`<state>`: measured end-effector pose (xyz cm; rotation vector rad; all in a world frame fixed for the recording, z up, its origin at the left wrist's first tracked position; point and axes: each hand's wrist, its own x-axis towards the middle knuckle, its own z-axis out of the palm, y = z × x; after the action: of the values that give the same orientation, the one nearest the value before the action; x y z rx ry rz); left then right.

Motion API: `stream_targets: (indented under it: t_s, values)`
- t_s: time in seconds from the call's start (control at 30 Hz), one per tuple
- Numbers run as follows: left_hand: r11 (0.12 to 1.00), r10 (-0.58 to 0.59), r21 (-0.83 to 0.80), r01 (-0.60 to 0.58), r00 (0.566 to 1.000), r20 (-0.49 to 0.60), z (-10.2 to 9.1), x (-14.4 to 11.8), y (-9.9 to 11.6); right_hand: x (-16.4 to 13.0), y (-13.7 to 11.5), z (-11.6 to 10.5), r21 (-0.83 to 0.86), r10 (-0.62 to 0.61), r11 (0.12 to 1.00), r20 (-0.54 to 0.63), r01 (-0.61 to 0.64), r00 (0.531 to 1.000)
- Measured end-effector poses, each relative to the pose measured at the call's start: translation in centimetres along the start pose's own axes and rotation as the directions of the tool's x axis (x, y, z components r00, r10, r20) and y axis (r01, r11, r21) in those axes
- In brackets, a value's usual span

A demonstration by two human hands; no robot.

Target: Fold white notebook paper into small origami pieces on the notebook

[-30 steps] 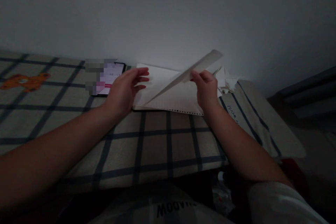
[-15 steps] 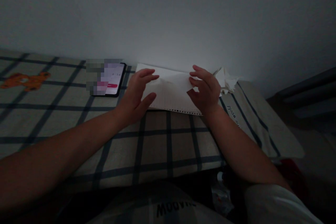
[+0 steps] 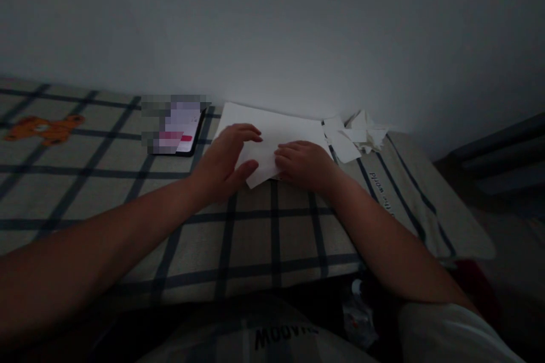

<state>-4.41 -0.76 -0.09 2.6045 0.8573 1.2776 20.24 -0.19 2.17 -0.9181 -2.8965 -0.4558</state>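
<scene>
Where plaid bedcover (image 3: 255, 238) meets wall (image 3: 272, 28), both hands flat on paper (image 3: 272, 136).

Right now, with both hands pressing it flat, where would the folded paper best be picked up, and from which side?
Probably at the near corner of the folded paper, between the left hand and right hand. That corner juts over the checked cloth past the sheet beneath, so a pinch from the near side seems easiest.

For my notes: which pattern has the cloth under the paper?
In the head view, the cloth is beige with a dark blue grid of checks.
</scene>
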Motion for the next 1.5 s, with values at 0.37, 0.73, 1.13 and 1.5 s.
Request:
stream_targets:
  t_s: [0.37, 0.73, 1.13, 1.5]
  values:
    - [0.973, 0.07, 0.184, -0.143, 0.932, 0.355, 0.5, 0.4, -0.6, -0.3, 0.3, -1.1, -0.028, 0.002, 1.0, 0.024, -0.001, 1.0]
    - [0.99, -0.006, 0.134, -0.034, 0.958, 0.288, 0.0, -0.1, -2.4, -1.5, 2.0, 0.8, 0.282, 0.07, 0.959, -0.211, -0.007, 0.975]
    - [0.879, -0.468, 0.068, 0.472, 0.827, 0.311, -0.2, 0.9, -1.0, -1.2, 2.6, 1.6, 0.642, 0.351, 0.729, -0.056, -0.235, 0.935]
    - [0.955, -0.156, 0.272, 0.118, 0.98, 0.124, -0.1, 0.8, -0.2, -0.2, 2.8, 2.1, 0.638, 0.555, 0.577, 0.152, -0.51, 0.818]
